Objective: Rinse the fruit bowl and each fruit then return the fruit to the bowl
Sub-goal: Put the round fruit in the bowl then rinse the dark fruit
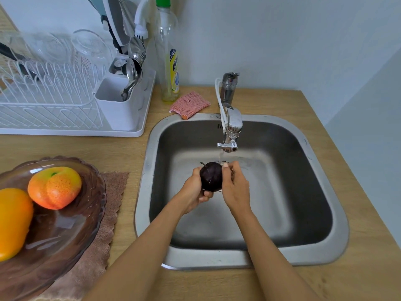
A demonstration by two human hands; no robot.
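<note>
A dark purple plum (211,176) with a short stem is held over the steel sink (338,242), just under the running tap (230,135). My left hand (193,191) cups it from the left and below. My right hand (235,187) presses on its right side, thumb on top. Water streams down onto the fruit's upper right. On the counter at the left stands a brown glass fruit bowl (86,213) on a brown cloth (104,240). In it lie a peach (54,187) and an orange-yellow fruit (13,220).
A white dish rack (65,109) with glasses and a cutlery holder stands at the back left. A dish soap bottle (169,61) and a pink mesh scrubber (189,104) sit behind the sink. A wall runs along the right side of the wooden counter (358,279).
</note>
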